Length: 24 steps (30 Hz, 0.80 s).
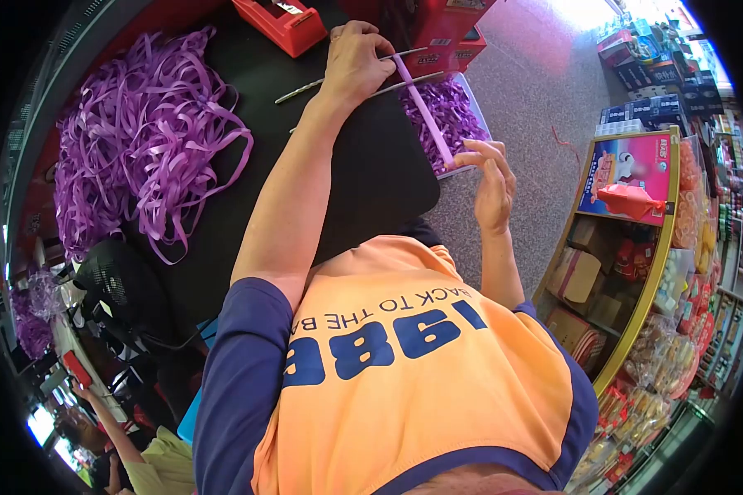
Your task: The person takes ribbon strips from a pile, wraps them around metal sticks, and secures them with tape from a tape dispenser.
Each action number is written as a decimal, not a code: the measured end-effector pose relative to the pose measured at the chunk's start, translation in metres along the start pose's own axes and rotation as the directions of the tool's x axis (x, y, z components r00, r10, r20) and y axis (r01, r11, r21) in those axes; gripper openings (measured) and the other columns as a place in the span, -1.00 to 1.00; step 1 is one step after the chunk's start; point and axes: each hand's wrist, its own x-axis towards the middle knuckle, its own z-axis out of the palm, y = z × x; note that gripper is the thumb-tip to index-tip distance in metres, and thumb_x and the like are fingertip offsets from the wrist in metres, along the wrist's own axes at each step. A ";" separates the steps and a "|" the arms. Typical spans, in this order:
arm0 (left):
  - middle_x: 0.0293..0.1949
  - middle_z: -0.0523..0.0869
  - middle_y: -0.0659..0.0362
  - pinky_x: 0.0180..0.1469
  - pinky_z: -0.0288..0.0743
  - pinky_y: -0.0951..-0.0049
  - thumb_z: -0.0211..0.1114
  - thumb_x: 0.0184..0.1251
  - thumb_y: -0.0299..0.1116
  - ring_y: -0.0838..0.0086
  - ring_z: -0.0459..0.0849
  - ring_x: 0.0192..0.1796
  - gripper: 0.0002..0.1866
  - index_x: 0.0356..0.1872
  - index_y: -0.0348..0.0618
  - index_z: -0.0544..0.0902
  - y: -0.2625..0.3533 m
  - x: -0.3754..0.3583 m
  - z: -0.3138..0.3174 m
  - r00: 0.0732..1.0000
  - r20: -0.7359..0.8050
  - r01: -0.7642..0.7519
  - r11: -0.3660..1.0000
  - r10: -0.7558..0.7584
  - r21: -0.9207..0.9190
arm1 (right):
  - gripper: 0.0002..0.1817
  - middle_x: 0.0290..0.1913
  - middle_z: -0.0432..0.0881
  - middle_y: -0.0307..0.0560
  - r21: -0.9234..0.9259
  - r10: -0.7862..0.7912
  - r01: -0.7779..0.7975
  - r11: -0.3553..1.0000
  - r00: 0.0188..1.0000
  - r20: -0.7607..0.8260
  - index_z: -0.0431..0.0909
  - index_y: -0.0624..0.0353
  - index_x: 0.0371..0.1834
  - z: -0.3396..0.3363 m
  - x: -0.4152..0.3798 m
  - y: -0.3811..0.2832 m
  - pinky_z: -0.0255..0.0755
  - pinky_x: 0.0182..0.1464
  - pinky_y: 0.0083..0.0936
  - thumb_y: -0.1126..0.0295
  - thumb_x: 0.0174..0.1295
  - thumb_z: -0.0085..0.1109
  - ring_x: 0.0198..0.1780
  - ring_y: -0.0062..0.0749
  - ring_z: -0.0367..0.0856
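Observation:
My left hand (357,62) is over the black tabletop (371,173), its fingers closed around a thin rod (299,91). A second thin rod (417,81) lies roughly parallel, passing under my left wrist. A flat purple ribbon strip (426,114) runs from beside my left fingertips, across the rods, down toward my right hand (493,183). My right thumb and fingers pinch its lower end, just past the table's edge. Below the strip, a light-rimmed box (480,111) holds many short purple pieces (462,115).
A large tangled heap of purple ribbon (144,136) covers the table's left side. A red tape dispenser (282,26) and red boxes (442,29) are at the far edge. Right is a goods-filled shelf cabinet (611,247). Another person (153,462) is at lower left.

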 end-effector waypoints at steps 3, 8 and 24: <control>0.05 0.55 0.10 0.27 0.24 0.27 0.37 -0.17 -0.40 0.16 0.36 0.20 -0.76 -0.35 -0.06 0.75 0.000 0.000 0.000 1.000 0.002 0.011 1.000 -0.011 -0.022 | -0.56 -0.29 0.70 -0.11 -0.038 -0.110 0.111 0.993 0.994 0.025 0.57 0.31 -0.09 -0.004 0.012 -0.008 0.19 0.13 -0.42 0.24 0.32 -0.29 -0.05 -0.40 0.36; 0.03 0.55 0.09 0.25 0.25 0.27 0.37 -0.17 -0.39 0.15 0.37 0.18 -0.77 -0.37 -0.07 0.75 0.000 0.000 0.001 1.000 -0.015 0.008 1.000 -0.009 -0.022 | -0.49 -0.30 0.67 0.12 0.363 -0.108 0.086 0.928 0.993 0.039 0.46 0.41 0.06 0.003 0.050 -0.016 0.23 0.16 -0.38 0.19 0.39 -0.35 -0.18 -0.28 0.59; 0.00 0.57 0.05 0.22 0.28 0.28 0.39 -0.20 -0.40 0.13 0.40 0.13 -0.79 -0.42 -0.18 0.75 0.003 0.000 -0.001 0.999 -0.040 0.008 1.000 -0.008 0.007 | -0.36 -0.05 0.65 0.09 0.223 0.012 -0.135 0.966 0.877 0.480 0.15 0.29 0.38 0.064 0.225 0.052 0.00 0.35 -0.44 0.00 0.47 -0.51 0.17 -0.53 0.44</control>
